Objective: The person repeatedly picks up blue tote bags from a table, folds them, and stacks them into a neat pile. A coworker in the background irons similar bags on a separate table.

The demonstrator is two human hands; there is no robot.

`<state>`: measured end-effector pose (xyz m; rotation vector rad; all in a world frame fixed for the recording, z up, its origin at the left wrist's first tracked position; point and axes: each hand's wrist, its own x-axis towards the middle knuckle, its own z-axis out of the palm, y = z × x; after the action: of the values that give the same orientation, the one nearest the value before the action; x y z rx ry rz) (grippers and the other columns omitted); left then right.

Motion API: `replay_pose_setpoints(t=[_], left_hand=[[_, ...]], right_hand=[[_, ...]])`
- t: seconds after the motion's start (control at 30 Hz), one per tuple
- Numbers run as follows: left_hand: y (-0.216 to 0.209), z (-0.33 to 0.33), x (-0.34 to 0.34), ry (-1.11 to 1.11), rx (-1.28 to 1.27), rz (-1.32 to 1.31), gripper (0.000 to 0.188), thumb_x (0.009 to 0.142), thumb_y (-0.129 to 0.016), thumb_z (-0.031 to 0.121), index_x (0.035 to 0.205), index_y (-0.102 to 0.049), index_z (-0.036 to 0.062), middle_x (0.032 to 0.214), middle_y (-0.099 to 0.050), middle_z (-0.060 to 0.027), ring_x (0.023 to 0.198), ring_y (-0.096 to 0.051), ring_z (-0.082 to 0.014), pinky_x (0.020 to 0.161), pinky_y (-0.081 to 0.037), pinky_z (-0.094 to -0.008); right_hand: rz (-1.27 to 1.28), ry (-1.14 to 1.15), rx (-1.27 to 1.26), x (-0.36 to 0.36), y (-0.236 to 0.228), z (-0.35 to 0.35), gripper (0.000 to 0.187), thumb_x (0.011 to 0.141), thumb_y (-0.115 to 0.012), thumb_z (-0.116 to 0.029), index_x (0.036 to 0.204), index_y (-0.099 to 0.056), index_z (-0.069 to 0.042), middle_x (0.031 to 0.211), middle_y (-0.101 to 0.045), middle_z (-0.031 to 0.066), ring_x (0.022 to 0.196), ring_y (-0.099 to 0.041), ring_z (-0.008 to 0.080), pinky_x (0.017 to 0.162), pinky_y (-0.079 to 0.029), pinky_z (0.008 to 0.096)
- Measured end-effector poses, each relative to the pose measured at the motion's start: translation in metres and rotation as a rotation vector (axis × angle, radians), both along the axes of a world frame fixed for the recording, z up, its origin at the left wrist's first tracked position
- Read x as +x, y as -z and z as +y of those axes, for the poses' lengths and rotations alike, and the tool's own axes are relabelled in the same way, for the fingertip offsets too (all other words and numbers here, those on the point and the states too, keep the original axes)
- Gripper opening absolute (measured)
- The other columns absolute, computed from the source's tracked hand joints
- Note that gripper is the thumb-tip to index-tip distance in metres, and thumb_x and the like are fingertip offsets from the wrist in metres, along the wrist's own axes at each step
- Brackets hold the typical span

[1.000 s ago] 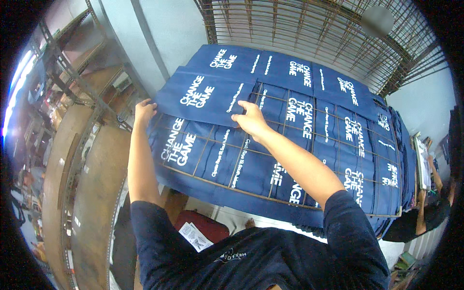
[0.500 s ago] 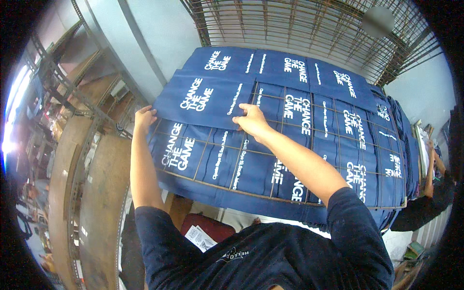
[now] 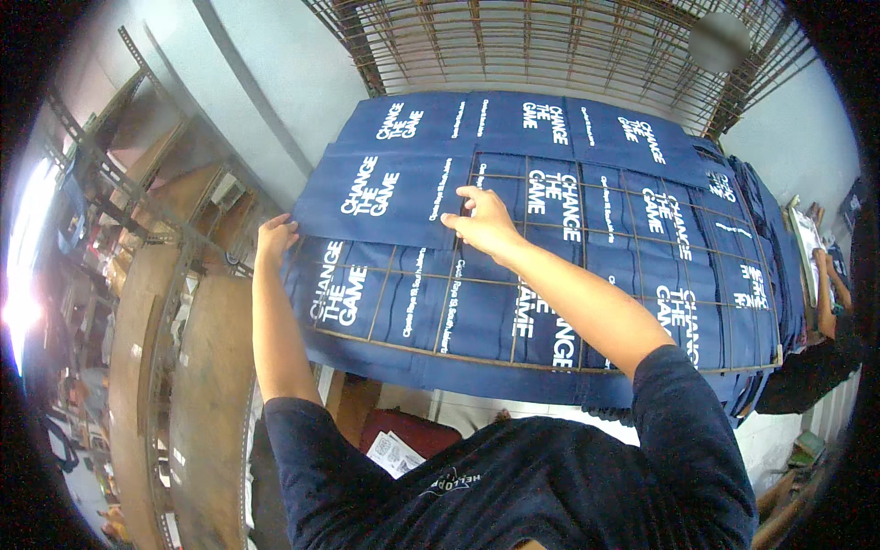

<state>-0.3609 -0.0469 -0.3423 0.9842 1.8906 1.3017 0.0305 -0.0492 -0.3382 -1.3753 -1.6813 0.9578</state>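
Note:
A navy blue fabric panel with white printed lettering [image 3: 403,226] lies over the far-left part of a wire rack [image 3: 422,349]. My left hand [image 3: 276,238] is closed on the panel's near-left corner. At its right edge, close to the near corner, my right hand [image 3: 486,223] grips the same panel, thumb on top; the remaining fingers are partly hidden. Under the rack's wires, more printed navy panels [image 3: 394,284] lie side by side. Others lie flat along the far side [image 3: 522,110], beyond the panel in my hands.
Wire racks [image 3: 568,46] stand against the back wall. Metal shelving with brown boards [image 3: 211,394] runs along the left. A dark red seat [image 3: 412,431] with printed papers [image 3: 394,454] is below the table's near edge. Another person's arm [image 3: 825,293] shows at far right.
The view has shifted slightly, so the table appears a little displaced. Both hands keep to the same edges of the panel, the right one moving slightly outward.

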Motion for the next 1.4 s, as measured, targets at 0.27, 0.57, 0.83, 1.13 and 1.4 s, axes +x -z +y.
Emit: replay_pose_setpoints(t=[0.27,0.57,0.83,1.13,1.4], left_hand=[[0.010,0.005,-0.009,0.006,0.025,-0.035,0.043,0.077,-0.059,0.001,0.118,-0.050,-0.0041,0.099,-0.060,-0.0158,0.073,-0.059,-0.0157,0.063,-0.050,-0.0232],[-0.035,-0.045,0.028,-0.154,-0.195,0.438,0.046,0.072,-0.070,0.022,0.109,-0.059,-0.0030,0.088,-0.064,-0.0140,0.071,-0.060,-0.0154,0.062,-0.048,-0.0280],[-0.001,-0.155,0.017,-0.396,0.785,-0.443,0.036,0.082,-0.058,0.022,0.109,-0.056,-0.0015,0.105,-0.061,-0.0136,0.090,-0.059,-0.0242,0.081,-0.048,-0.0349],[0.346,-0.324,0.264,-0.023,-0.108,0.089,0.034,0.081,-0.059,0.024,0.108,-0.056,0.0030,0.104,-0.060,-0.0125,0.088,-0.058,-0.0247,0.077,-0.048,-0.0380],[0.425,-0.390,0.338,0.248,-0.662,0.048,0.032,0.081,-0.060,0.026,0.107,-0.055,0.0071,0.102,-0.059,-0.0114,0.087,-0.057,-0.0251,0.074,-0.047,-0.0407]], right_hand=[[0.326,-0.113,-0.016,0.071,-0.047,-0.035,0.045,0.078,-0.067,-0.020,0.117,-0.051,-0.007,0.105,-0.048,0.0091,0.069,-0.055,0.0109,0.058,-0.044,0.0224],[0.443,0.093,0.172,0.218,-0.103,-0.136,0.037,0.081,-0.061,-0.017,0.116,-0.053,-0.006,0.097,-0.054,0.0047,0.073,-0.056,0.0106,0.063,-0.044,0.0230],[0.611,0.722,0.544,0.416,-0.075,-0.253,0.035,0.088,-0.054,-0.018,0.120,-0.049,-0.005,0.091,-0.055,0.0015,0.068,-0.053,0.0070,0.058,-0.042,0.0189],[1.125,1.258,0.425,0.673,0.061,-0.316,0.032,0.077,-0.065,-0.028,0.102,-0.056,-0.010,0.086,-0.057,0.0033,0.071,-0.055,0.0147,0.058,-0.043,0.0276],[1.467,1.274,0.103,0.791,0.181,-0.308,0.078,0.074,-0.062,-0.049,0.134,-0.031,-0.010,0.111,-0.050,0.0098,0.089,-0.055,0.0229,0.077,-0.044,0.0377]])
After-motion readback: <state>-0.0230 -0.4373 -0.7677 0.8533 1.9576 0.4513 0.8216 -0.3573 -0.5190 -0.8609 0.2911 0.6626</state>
